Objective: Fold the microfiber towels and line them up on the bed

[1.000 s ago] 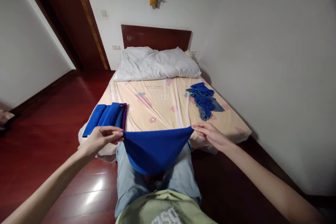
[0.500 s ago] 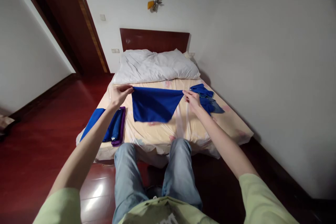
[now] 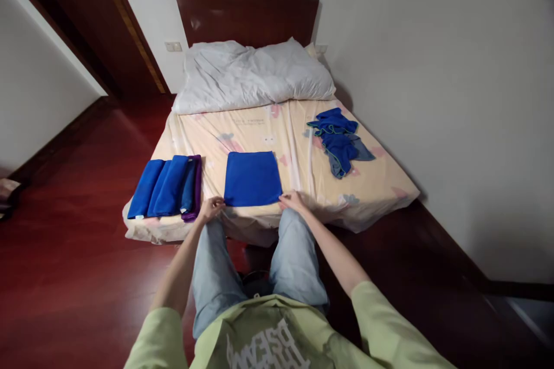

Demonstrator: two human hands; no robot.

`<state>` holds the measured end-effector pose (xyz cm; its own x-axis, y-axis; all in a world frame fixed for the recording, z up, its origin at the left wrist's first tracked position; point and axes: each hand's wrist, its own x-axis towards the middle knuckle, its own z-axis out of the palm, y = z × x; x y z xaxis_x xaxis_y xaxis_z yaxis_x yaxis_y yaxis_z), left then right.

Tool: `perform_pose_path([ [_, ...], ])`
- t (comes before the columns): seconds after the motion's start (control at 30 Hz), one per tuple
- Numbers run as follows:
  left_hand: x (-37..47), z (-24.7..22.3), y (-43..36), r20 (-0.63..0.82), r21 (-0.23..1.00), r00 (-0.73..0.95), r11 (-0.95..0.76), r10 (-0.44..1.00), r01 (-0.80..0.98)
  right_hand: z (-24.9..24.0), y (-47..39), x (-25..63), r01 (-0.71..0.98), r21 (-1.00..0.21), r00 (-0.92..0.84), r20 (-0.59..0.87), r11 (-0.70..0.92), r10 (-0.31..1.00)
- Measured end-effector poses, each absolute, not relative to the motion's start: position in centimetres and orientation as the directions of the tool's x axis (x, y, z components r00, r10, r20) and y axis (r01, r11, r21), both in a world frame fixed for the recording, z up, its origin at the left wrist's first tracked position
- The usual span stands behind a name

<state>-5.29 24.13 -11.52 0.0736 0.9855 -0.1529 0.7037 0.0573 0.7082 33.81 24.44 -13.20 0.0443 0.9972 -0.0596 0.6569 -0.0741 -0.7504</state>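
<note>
A blue cloth (image 3: 253, 179) lies flat, roughly square, on the bed near its front edge. My left hand (image 3: 212, 207) pinches its near left corner, and my right hand (image 3: 291, 200) pinches the near right corner. To the left, folded blue cloths (image 3: 171, 187) lie side by side, with a folded purple cloth (image 3: 198, 184) at their right end. On the right part of the bed is a crumpled heap of blue and grey-blue cloths (image 3: 340, 141) with green edging.
The bed (image 3: 259, 127) has a cream patterned sheet. A white quilt (image 3: 255, 78) lies at its far end before a dark red headboard (image 3: 246, 20). A wall (image 3: 433, 69) stands to the right, and red floor (image 3: 78, 242) spreads on the left.
The blue cloth, held up in the air before, has come down flat onto the bed. Both hands have lowered toward me with its corners. The view has tilted further down.
</note>
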Motion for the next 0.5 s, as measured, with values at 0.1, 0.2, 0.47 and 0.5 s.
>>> perform_pose_path([
  [0.1, -5.3, -15.2, 23.9, -0.210, 0.700, 0.055, 0.111, 0.976, 0.706, -16.0, 23.6, 33.6, 0.729, -0.676, 0.058, -0.095, -0.107, 0.994],
  [0.2, -5.6, -16.5, 24.5, -0.221, 0.709, 0.031, 0.139, 0.975, 0.691, -17.2, 24.1, 34.0, 0.721, -0.679, 0.081, -0.117, -0.140, 0.990],
  [0.47, -5.6, -15.7, 24.9, -0.217, 0.680, 0.034, 0.126, 0.976, 0.722, -18.9, 24.7, 35.2, 0.646, -0.749, 0.080, -0.124, -0.147, 0.989],
  [0.5, -5.6, -15.4, 24.8, -0.211, 0.677, 0.036, 0.119, 0.977, 0.727, -18.9, 24.6, 35.3, 0.644, -0.751, 0.081, -0.121, -0.144, 0.989],
])
